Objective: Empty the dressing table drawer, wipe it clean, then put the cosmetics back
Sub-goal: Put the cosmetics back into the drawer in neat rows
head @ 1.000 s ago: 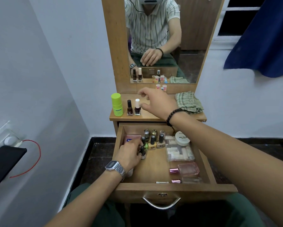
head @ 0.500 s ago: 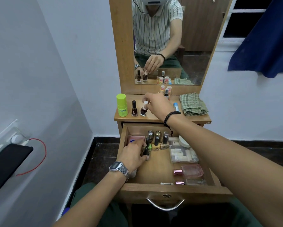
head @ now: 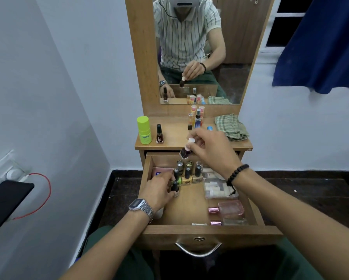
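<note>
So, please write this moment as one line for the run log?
stage: refilling drawer | right hand: holds white-capped polish bottle above drawer | left hand: grips small bottle inside drawer | cloth: on tabletop

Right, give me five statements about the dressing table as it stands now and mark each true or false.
1. The right hand holds a white-capped nail polish bottle above the back edge of the drawer. True.
2. The drawer is shut. False: it is pulled out, with cosmetics inside.
3. The left hand has its grip on a small dark-capped bottle inside the drawer. True.
4. The green tube lies inside the drawer. False: it stands upright on the tabletop, at the left.
5. The checked cloth hangs over the drawer front. False: it lies folded on the tabletop, at the right.
</note>
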`<state>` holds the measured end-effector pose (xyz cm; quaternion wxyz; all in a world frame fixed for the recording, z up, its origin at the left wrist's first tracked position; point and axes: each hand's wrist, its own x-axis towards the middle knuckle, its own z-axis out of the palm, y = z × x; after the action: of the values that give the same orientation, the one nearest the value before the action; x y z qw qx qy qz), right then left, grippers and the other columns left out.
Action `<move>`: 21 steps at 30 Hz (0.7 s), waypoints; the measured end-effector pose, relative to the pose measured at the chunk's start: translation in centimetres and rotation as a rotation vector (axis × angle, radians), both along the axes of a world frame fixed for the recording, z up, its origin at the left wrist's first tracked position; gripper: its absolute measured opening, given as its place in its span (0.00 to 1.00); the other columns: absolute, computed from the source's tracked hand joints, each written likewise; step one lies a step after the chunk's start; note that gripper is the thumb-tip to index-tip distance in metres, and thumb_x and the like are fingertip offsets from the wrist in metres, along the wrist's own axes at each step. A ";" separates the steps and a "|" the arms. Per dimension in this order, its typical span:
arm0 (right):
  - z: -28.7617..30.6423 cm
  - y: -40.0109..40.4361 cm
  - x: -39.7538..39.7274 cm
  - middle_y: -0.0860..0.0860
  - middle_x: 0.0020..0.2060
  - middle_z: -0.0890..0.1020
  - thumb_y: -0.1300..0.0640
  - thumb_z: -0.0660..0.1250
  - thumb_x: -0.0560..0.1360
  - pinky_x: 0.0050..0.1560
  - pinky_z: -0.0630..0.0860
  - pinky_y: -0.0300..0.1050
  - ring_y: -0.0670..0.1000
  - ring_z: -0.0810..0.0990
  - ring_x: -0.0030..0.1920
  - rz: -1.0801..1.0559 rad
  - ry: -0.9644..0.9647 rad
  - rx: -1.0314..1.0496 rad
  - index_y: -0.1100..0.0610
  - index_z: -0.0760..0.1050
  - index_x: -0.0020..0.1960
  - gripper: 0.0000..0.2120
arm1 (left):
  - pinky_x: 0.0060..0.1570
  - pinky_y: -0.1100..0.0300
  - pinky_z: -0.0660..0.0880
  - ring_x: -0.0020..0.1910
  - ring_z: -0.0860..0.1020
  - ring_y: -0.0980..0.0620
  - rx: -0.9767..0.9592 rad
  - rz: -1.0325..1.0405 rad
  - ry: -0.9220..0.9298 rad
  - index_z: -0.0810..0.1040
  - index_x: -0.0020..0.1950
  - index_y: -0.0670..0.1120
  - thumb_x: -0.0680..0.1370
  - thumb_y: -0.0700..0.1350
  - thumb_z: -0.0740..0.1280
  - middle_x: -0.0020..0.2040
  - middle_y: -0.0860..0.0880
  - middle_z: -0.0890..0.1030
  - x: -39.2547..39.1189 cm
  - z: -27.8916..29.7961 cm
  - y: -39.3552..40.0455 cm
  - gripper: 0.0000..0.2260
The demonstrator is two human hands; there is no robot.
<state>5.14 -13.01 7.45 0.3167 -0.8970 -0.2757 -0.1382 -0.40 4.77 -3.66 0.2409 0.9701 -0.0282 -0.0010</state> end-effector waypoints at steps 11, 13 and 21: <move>-7.4 -1.9 -2.2 0.46 0.36 0.80 0.53 0.70 0.73 0.43 0.78 0.50 0.47 0.78 0.39 0.010 0.203 -0.167 0.52 0.78 0.46 0.04 | 0.49 0.56 0.77 0.49 0.78 0.51 0.059 -0.008 -0.020 0.73 0.57 0.52 0.73 0.44 0.69 0.51 0.51 0.79 -0.1 0.2 -0.2 0.15; -8.2 -1.7 -2.3 0.45 0.37 0.80 0.52 0.70 0.74 0.45 0.77 0.50 0.48 0.78 0.41 0.010 0.224 -0.200 0.52 0.78 0.47 0.04 | 0.50 0.54 0.77 0.50 0.78 0.50 0.063 -0.002 -0.012 0.72 0.57 0.53 0.73 0.44 0.69 0.52 0.51 0.79 -0.1 0.1 -0.2 0.14; -9.8 -0.3 -2.3 0.45 0.39 0.78 0.50 0.68 0.75 0.43 0.76 0.48 0.52 0.79 0.44 0.011 0.243 -0.276 0.52 0.76 0.49 0.06 | 0.49 0.57 0.75 0.51 0.78 0.51 0.058 -0.011 -0.028 0.73 0.56 0.52 0.73 0.43 0.69 0.51 0.52 0.79 -0.1 0.0 -0.3 0.14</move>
<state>2.85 -13.36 -2.30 0.2226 -0.9404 -0.2568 0.0123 -0.54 4.46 -3.64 0.2120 0.9765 -0.0367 0.0104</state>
